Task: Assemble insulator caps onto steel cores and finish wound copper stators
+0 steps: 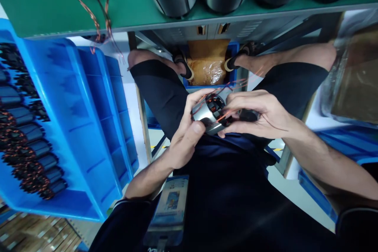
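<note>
Over my lap, my left hand [189,132] is wrapped round a motor stator [205,116], a silvery metal cylinder with a black slotted end and orange copper wires. The stator lies tilted, its slotted end towards my right hand [255,112]. My right hand is closed, its fingertips against that end. In its palm shows a dark, rounded piece like a tool's black handle [248,115]; the tip is hidden by my fingers and the stator. Loose copper wires [243,82] stick out above my right hand.
Several larger metal cylinders [174,2] stand on the green bench [124,12] ahead. At left, a blue bin [71,126] holds rows of wound stators [38,153]. Copper wire ends [94,23] hang over the bench edge. A blue crate with a cardboard box [206,69] sits between my feet.
</note>
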`<act>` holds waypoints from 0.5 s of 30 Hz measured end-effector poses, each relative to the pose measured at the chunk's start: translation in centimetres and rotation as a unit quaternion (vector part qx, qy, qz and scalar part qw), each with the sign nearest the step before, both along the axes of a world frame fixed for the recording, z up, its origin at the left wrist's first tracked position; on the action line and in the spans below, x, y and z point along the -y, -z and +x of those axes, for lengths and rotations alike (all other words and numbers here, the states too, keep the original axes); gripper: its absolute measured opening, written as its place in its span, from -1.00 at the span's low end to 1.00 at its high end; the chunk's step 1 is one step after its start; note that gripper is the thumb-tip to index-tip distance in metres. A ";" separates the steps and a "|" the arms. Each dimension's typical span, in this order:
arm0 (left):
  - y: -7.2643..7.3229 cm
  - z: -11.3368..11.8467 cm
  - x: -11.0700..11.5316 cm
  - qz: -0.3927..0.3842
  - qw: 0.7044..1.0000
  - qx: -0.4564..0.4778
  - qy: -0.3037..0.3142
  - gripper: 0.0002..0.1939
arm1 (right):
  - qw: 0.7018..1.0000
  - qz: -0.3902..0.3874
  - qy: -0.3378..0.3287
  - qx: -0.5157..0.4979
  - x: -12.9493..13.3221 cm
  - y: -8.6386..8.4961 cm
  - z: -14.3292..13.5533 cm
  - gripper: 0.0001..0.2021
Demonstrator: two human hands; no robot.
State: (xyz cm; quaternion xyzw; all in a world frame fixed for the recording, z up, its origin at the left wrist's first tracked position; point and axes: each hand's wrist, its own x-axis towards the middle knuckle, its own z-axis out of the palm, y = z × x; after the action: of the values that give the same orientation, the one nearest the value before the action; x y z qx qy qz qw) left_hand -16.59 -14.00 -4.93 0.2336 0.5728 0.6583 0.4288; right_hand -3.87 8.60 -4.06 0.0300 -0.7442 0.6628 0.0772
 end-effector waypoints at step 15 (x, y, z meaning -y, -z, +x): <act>-1.6 2.2 0.0 0.017 0.999 -0.024 -0.045 -0.36 | 0.961 0.240 0.083 0.109 2.6 -5.6 5.0 -0.29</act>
State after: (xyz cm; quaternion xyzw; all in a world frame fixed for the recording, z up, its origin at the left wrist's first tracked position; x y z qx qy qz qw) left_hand -14.34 -14.05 -3.34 0.2303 0.5816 0.6809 0.3808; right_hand 1.12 5.98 1.54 -0.0868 -0.8852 0.4552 0.0411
